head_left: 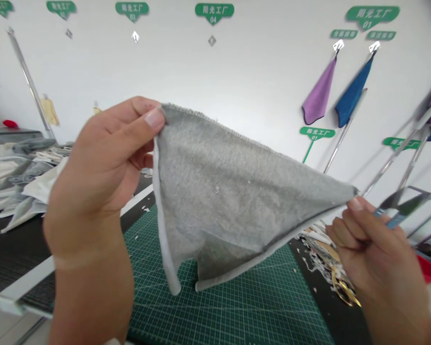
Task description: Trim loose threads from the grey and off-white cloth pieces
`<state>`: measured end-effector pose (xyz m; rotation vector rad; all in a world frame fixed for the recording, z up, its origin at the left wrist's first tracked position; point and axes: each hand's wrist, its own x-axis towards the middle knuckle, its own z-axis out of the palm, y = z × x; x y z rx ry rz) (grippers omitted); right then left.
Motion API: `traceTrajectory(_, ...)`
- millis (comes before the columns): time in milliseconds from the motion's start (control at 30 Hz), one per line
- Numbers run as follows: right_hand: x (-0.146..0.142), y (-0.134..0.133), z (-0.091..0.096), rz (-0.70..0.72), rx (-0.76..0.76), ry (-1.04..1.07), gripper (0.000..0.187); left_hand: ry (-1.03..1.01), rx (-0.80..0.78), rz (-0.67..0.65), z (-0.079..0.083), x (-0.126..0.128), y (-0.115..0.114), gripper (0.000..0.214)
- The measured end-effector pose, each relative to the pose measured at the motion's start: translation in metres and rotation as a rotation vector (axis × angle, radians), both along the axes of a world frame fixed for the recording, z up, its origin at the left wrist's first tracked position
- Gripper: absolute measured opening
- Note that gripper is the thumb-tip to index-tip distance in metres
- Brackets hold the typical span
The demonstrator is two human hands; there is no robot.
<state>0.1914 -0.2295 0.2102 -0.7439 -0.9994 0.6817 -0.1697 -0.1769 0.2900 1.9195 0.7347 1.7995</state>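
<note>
- Head camera looks forward and down as a person holds up a gray fleece cloth (pixel 215 201) in both bare hands, above a green cutting mat (pixel 215 297) at center bottom of the frame.
- Left hand (pixel 96 163), at left of frame, pinches the cloth's upper corner, its thumb (pixel 154 117) on top, in a narrow, closed grip.
- Right hand (pixel 373 254), at right of frame, pinches the far tip in a similarly narrow grip, its fingers (pixel 355 203) curled.
- Long axis of the cloth runs between the hands, from upper left down to right, and the cloth is drawn nearly taut along its stitched upper edge.
- Lowest corner of the cloth hangs toward the mat, nearer the left hand than the right; a white binding strip (pixel 163 215) runs down the side by the left hand.
- Gold-handled scissors (pixel 345 292) lie among fabric scraps (pixel 319 254) on the black worktop (pixel 323 273), below the right hand.
- Blue-and-metal implement (pixel 395 211), blurred, appears just beyond the right hand; its type cannot be told.
- Pale fabric pieces (pixel 28 182) are heaped at left of frame.
- Purple cloth (pixel 319 88) and blue cloth (pixel 355 91) hang on the white wall (pixel 273 72) at upper right, among green signs (pixel 214 12).
</note>
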Motion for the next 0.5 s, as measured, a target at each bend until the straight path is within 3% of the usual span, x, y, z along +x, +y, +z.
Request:
traceTrajectory(133, -0.010, -0.026, 0.013, 0.024, -0.003, 0.082, 0.044, -0.021, -0.074, 0.023, 0.000, -0.023, -0.015, 0.019)
traceTrajectory(267, -0.008, -0.019, 0.010, 0.122, -0.105, 0.067, 0.040, 0.196, -0.238, 0.003, -0.003, -0.036, 0.003, 0.025)
traceTrajectory(367, -0.003, 0.013, -0.012, 0.250, -0.251, 0.005, 0.041, 0.445, -0.408, 0.015, -0.010, -0.035, 0.038, 0.027)
traceTrajectory(500, 0.004, 0.067, -0.070, 0.283, -0.370, -0.055, 0.047, 0.715, -0.653, 0.090, -0.039, -0.019, 0.103, 0.026)
